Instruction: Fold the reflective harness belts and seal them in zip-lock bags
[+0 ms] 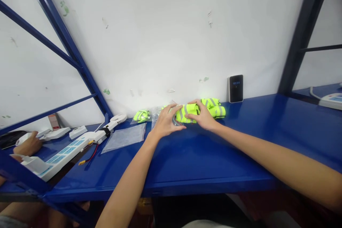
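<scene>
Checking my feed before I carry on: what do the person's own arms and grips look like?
The left forearm and right forearm are bare: no sleeve, watch or cable shows. The left grip and right grip are ungloved hands; no ring or marking can be made out.

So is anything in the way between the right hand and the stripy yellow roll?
No, nothing visible: the right hand holds the yellow roll directly, its thumb across the front. The other yellow bundle lies on the hand's far side, to the right, so it isn't between them.
</scene>
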Available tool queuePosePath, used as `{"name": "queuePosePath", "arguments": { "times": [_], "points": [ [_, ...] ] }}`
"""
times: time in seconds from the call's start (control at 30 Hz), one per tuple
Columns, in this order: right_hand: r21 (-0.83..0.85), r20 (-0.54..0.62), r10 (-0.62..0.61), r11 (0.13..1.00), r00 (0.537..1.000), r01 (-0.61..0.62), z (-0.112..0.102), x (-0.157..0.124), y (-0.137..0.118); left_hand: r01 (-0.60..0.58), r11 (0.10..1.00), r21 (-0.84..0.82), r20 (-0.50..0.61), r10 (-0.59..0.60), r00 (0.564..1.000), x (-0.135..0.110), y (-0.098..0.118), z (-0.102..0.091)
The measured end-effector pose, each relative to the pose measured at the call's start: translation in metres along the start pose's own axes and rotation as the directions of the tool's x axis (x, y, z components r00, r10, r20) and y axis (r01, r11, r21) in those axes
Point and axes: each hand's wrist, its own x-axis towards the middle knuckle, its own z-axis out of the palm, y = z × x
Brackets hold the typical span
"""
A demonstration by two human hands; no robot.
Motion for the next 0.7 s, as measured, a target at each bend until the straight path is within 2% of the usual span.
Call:
{"name": "queuePosePath", "arguments": {
  "times": [0.17, 0.33, 0.5, 0.7],
  "points": [
    [-0.11, 0.027, -0.142, 0.983, 0.989, 0.145, 0.005, -0.008, -0.013, 0.039, 0.997, 0.063, -0.126, -0.031, 0.992, -0.014, -0.004, -0.002],
    [-0.151, 0.02, -0.162, 0.975, 0.987, 0.163, 0.009, -0.016, -0.02, 0.011, 0.989, 0.148, -0.171, 0.015, 0.985, -0.023, -0.002, -0.002],
    [-0.083, 0.089, -0.162, 0.982, 0.983, 0.169, 0.008, -0.017, -0.015, -0.044, 0.989, 0.144, -0.068, 0.054, 0.996, -0.024, 0.003, 0.003],
    [0.084, 0.086, -0.072, 0.994, 0.994, 0.065, 0.014, -0.014, -0.007, -0.115, 0.985, 0.126, 0.023, 0.113, 0.993, -0.022, 0.011, 0.011]
  ]
}}
